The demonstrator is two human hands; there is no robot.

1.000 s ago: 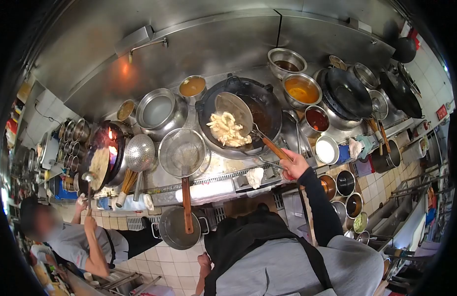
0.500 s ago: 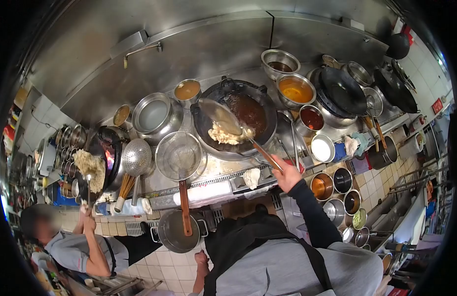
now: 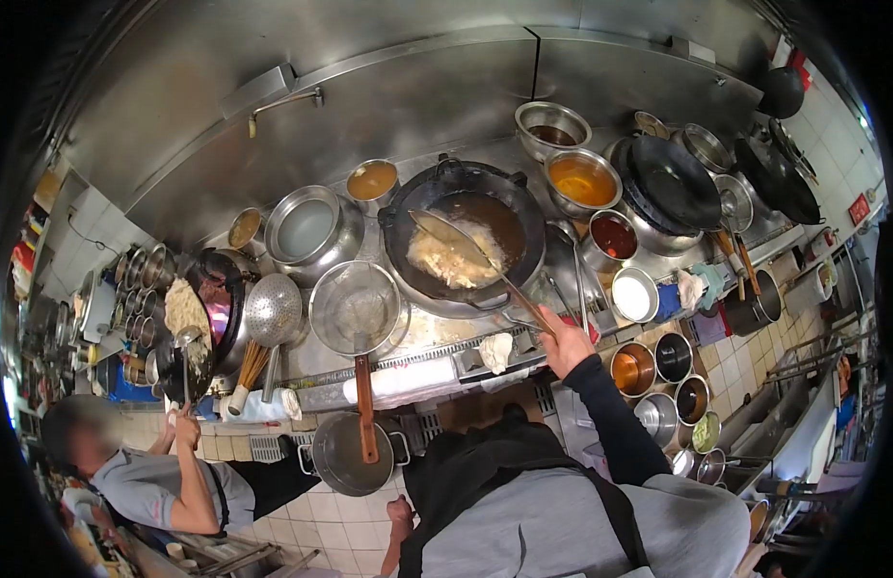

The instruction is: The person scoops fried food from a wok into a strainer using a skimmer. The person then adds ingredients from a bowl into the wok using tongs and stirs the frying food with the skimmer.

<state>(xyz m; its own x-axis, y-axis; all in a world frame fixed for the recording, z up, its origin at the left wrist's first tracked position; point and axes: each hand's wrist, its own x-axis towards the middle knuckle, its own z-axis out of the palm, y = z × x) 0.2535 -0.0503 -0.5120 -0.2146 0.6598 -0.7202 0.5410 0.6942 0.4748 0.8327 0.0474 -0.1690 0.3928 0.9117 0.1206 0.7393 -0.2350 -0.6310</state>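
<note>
My right hand (image 3: 566,343) is closed around the wooden handle of a large round skimmer (image 3: 456,239). The skimmer's metal head is tilted edge-on inside the black wok (image 3: 398,246), among pale battered pieces of food (image 3: 454,265) that foam in dark oil. I cannot make out what the pieces are. Low by my apron, my left hand (image 3: 399,512) is curled into a fist, with nothing visible in it. The nearest thing to it is a two-handled steel pot (image 3: 333,469), across which the wooden handle of a wire-mesh strainer (image 3: 355,308) sticks out.
At left, a co-worker (image 3: 176,482) works a ladle in another wok of pale food. Beside it lies a perforated skimmer (image 3: 274,308). Bowls of orange liquid (image 3: 582,179) and red sauce (image 3: 613,234) flank my wok. Several pots (image 3: 673,356) stand below right.
The skimmer head has turned from broad side to edge-on, and the food has gone from its edge into the foaming oil. The co-worker's ladle and food have shifted.
</note>
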